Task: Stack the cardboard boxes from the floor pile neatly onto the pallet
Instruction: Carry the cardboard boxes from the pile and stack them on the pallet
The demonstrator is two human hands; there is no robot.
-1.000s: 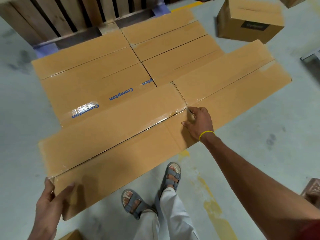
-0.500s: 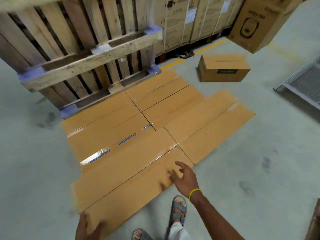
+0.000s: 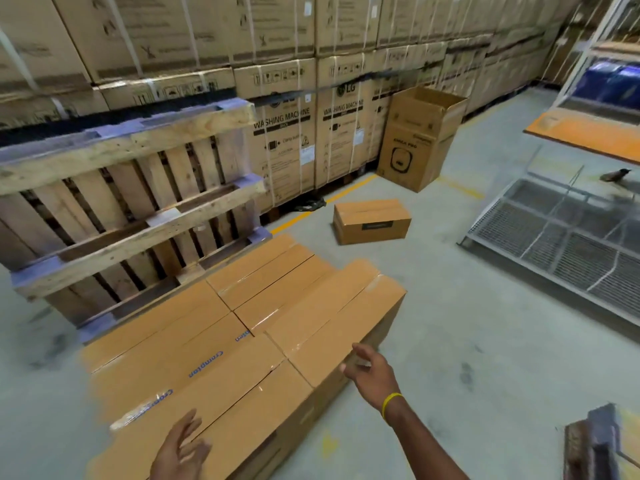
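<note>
Both hands are coming off the boxes (image 3: 214, 344) at lower centre: the left hand (image 3: 180, 448) and right hand (image 3: 370, 375) are hanging spread, gripping nothing. That layer looks settled; a lone box (image 3: 372, 221) is waiting on the floor (image 3: 450, 323) mid-frame.

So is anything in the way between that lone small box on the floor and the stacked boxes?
Nothing visible. Only bare concrete floor lies between the small box and the stacked boxes. The upright wooden pallets stand off to the left, clear of that path.

Dim even warehouse light, motion blur, wide-angle edge bending.
</note>
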